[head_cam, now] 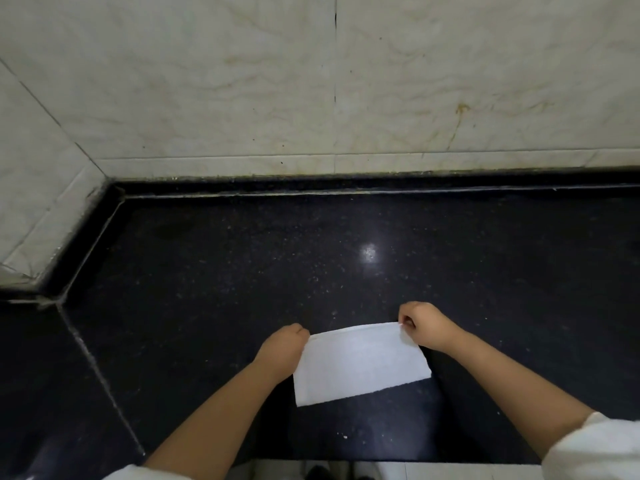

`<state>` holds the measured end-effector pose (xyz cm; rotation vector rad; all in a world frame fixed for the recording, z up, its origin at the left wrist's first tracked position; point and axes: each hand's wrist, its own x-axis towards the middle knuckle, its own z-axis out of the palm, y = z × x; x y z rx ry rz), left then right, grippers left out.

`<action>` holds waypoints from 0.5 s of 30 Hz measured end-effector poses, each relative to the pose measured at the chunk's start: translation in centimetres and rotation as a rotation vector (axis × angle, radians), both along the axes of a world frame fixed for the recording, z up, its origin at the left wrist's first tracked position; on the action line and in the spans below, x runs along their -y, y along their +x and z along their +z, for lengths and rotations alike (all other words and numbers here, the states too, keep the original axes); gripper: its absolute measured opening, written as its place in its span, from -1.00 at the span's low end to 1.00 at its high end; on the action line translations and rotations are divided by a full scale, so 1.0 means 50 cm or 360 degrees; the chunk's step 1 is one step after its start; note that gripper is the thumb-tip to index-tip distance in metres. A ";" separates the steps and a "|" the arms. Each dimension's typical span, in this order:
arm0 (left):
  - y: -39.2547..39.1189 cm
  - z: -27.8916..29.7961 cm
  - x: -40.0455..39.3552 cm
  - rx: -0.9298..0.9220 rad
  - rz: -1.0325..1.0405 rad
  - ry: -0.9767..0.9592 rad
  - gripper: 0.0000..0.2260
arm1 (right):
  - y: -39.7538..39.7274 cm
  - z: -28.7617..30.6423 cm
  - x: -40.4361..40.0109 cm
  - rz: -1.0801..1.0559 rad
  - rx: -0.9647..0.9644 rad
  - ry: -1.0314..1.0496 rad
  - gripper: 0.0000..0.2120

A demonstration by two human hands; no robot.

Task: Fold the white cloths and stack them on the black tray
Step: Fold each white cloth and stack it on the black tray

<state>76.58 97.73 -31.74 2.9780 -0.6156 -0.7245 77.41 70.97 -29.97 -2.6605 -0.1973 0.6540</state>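
White cloth (360, 363) between hands | left hand (282, 346), right hand (427, 327) pinch its top corners

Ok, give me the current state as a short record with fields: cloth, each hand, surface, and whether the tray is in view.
cloth: one white cloth, flat rectangle, held by its two far corners
left hand: left hand grips the cloth's far left corner
right hand: right hand pinches the far right corner
surface: black speckled countertop, with a light reflection on it
backdrop: pale marble-look wall tiles behind the counter
tray: no black tray in view
stack: no folded cloths in view
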 end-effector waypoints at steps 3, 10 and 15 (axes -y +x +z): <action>0.002 0.002 0.009 0.0075 -0.0174 0.0122 -0.74 | -0.004 0.007 -0.004 -0.0022 -0.0023 -0.0076 -0.83; 0.048 0.082 0.003 0.0258 -0.0167 0.0133 -0.78 | 0.017 0.081 -0.009 -0.0050 0.0122 -0.0051 -0.88; 0.084 0.165 -0.023 0.1054 -0.0273 -0.0176 -0.76 | 0.036 0.136 -0.005 -0.0101 0.0912 0.0038 -0.92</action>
